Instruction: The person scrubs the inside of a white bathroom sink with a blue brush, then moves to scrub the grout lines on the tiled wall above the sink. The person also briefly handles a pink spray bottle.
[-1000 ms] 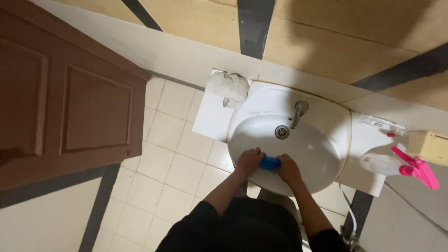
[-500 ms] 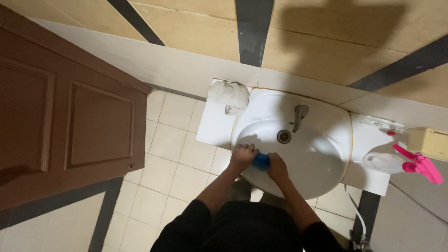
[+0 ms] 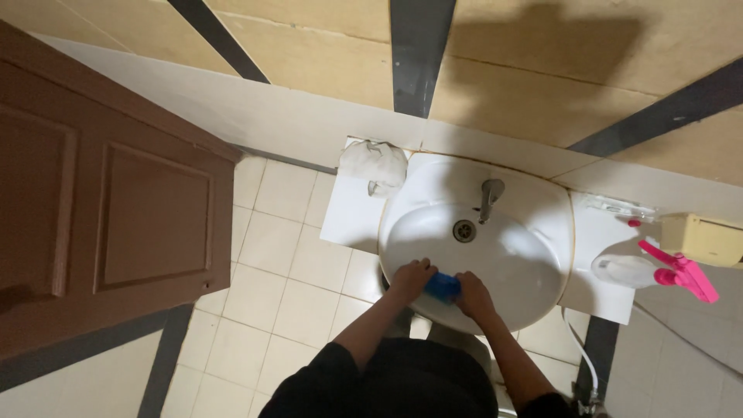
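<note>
I look straight down at a white oval sink (image 3: pixel 526 271) with a metal tap (image 3: pixel 489 195) and a drain (image 3: pixel 464 231). A blue sponge (image 3: pixel 443 286) rests against the basin's near rim. My left hand (image 3: pixel 410 280) grips its left side and my right hand (image 3: pixel 474 296) grips its right side, both pressing it onto the sink. My dark sleeves fill the bottom of the view.
A crumpled white cloth (image 3: pixel 374 164) lies on the counter left of the sink. A spray bottle with a pink trigger (image 3: pixel 658 271) lies on the counter at the right, beside a yellowish box (image 3: pixel 710 238). A brown door (image 3: pixel 108 209) stands open at the left over the tiled floor (image 3: pixel 294 271).
Both hands and the blue sponge have shifted slightly left along the near rim of the basin; the view has drifted a little.
</note>
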